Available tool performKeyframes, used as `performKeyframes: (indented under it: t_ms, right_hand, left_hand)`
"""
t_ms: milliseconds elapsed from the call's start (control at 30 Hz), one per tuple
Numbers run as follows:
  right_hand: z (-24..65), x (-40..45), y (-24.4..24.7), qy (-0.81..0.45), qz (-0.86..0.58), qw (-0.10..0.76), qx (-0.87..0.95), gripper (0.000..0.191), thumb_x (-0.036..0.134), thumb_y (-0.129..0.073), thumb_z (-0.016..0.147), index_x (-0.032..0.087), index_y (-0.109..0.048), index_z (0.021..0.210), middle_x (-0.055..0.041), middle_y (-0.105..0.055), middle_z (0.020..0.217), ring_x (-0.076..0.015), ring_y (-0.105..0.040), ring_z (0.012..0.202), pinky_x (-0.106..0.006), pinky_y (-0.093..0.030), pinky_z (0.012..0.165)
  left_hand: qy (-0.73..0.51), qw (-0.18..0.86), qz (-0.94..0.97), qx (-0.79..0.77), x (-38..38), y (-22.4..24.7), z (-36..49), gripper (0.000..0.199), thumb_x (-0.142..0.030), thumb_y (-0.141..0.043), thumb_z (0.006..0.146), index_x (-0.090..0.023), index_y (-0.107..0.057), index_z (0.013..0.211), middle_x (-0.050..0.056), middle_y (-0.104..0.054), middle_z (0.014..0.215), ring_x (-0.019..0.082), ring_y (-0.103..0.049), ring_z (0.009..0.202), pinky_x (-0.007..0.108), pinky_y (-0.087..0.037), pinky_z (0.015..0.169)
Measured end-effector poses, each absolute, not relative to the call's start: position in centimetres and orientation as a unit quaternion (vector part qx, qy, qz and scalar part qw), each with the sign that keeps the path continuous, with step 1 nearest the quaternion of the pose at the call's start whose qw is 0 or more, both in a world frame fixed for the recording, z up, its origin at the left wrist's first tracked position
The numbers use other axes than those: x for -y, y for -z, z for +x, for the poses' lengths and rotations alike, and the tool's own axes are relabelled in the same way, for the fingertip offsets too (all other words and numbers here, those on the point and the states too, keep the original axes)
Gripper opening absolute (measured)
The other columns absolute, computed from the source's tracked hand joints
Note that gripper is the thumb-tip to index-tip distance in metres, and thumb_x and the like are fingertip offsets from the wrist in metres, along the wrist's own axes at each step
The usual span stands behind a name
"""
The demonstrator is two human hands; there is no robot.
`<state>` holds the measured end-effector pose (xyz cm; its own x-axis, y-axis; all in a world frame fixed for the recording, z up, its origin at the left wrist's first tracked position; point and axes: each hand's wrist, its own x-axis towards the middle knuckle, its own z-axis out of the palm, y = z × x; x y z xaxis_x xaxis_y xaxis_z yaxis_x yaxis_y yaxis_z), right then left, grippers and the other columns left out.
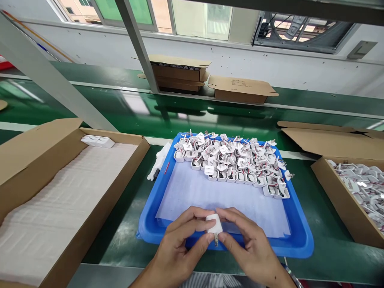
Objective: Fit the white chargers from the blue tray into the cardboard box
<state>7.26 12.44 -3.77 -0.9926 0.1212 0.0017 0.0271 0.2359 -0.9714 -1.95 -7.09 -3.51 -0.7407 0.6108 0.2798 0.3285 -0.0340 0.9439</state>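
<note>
Between both hands is a small white charger plug, its metal prongs pointing down toward me. My left hand pinches it from the left with thumb and fingers. From the right, my right hand closes on the same plug with its fingertips. Both hands are over the near rim of a blue tray. Toward the tray's far side stand many open white charger housings with prong caps and red and black wires sticking out. A pale sheet lines the tray.
At left lies an open cardboard box with white liner and a few white charger pieces. Another box at right holds white wired parts. White gloves or cloth lie beside the tray. Boxes stand behind the green belt.
</note>
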Motion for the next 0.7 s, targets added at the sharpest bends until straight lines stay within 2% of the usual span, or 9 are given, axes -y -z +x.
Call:
performKeyframes:
  t_ms: [100, 200, 367, 467, 567, 633, 700]
  right_hand:
    - [7.0, -12.2, 3.7, -0.617, -0.063, 0.028, 0.784, 0.038, 0.026, -0.068, 0.1, 0.03, -0.068, 0.138, -0.0089, -0.072, 0.136, -0.0235, -0.071, 0.123, -0.039, -0.06, 0.106]
    - [6.9, -12.4, 3.7, -0.626, -0.088, -0.006, 0.775, 0.043, 0.03, -0.068, 0.1, 0.031, -0.063, 0.143, -0.0083, -0.073, 0.132, -0.024, -0.072, 0.12, -0.042, -0.06, 0.104]
    - [6.9, -12.8, 3.6, -0.642, -0.098, -0.034, 0.76, 0.049, 0.039, -0.066, 0.102, 0.033, -0.057, 0.149, -0.008, -0.071, 0.134, -0.0248, -0.068, 0.123, -0.045, -0.057, 0.106]
    - [6.8, -12.7, 3.4, -0.654, -0.105, -0.037, 0.748, 0.046, 0.045, -0.062, 0.104, 0.033, -0.058, 0.148, -0.0078, -0.072, 0.134, -0.0242, -0.068, 0.123, -0.044, -0.057, 0.105]
    - [6.5, -12.6, 3.0, -0.668, -0.107, -0.045, 0.735, 0.046, 0.049, -0.059, 0.106, 0.031, -0.06, 0.148, -0.0084, -0.072, 0.137, -0.0236, -0.069, 0.123, -0.042, -0.057, 0.106]
    - [6.4, -12.5, 2.8, -0.672, -0.107, -0.046, 0.731, 0.046, 0.05, -0.058, 0.106, 0.029, -0.061, 0.147, -0.0092, -0.072, 0.14, -0.0241, -0.069, 0.126, -0.041, -0.056, 0.108]
    - [6.3, -12.5, 2.8, -0.67, -0.104, -0.04, 0.734, 0.047, 0.051, -0.057, 0.107, 0.028, -0.062, 0.147, -0.0099, -0.072, 0.141, -0.0246, -0.068, 0.128, -0.042, -0.055, 0.111]
  left_hand:
    - [-0.628, 0.11, 0.335, -0.693, 7.1, 3.8, -1.9, 0.03, -0.009, -0.068, 0.096, -0.027, -0.079, 0.118, 0.009, -0.076, 0.117, 0.022, -0.077, 0.107, 0.031, -0.064, 0.092]
    - [-0.61, 0.144, 0.327, -0.707, 7.1, 3.6, -1.9, 0.028, -0.016, -0.067, 0.099, -0.028, -0.078, 0.122, 0.01, -0.076, 0.125, 0.023, -0.076, 0.114, 0.032, -0.064, 0.097]
    - [-0.594, 0.214, 0.326, -0.704, 7.3, 3.0, -2.5, 0.038, -0.023, -0.063, 0.103, -0.035, -0.071, 0.138, 0.009, -0.073, 0.14, 0.025, -0.069, 0.131, 0.034, -0.06, 0.106]
    - [-0.574, 0.218, 0.331, -0.717, 7.3, 3.2, -2.5, 0.053, -0.025, -0.075, 0.095, -0.04, -0.065, 0.144, 0.007, -0.067, 0.149, 0.029, -0.066, 0.136, 0.037, -0.062, 0.103]
    - [-0.529, 0.172, 0.33, -0.763, 6.9, 3.8, -2.2, 0.061, -0.02, -0.083, 0.086, -0.042, -0.068, 0.14, 0.006, -0.064, 0.151, 0.028, -0.073, 0.122, 0.036, -0.065, 0.095]
    - [-0.518, 0.125, 0.333, -0.778, 6.7, 4.1, -1.9, 0.058, -0.018, -0.079, 0.088, -0.039, -0.067, 0.14, 0.007, -0.065, 0.145, 0.025, -0.076, 0.109, 0.034, -0.066, 0.09]
    - [-0.516, 0.09, 0.344, -0.78, 6.4, 4.3, -1.6, 0.055, -0.017, -0.074, 0.092, -0.036, -0.063, 0.143, 0.008, -0.066, 0.137, 0.023, -0.074, 0.107, 0.033, -0.065, 0.092]
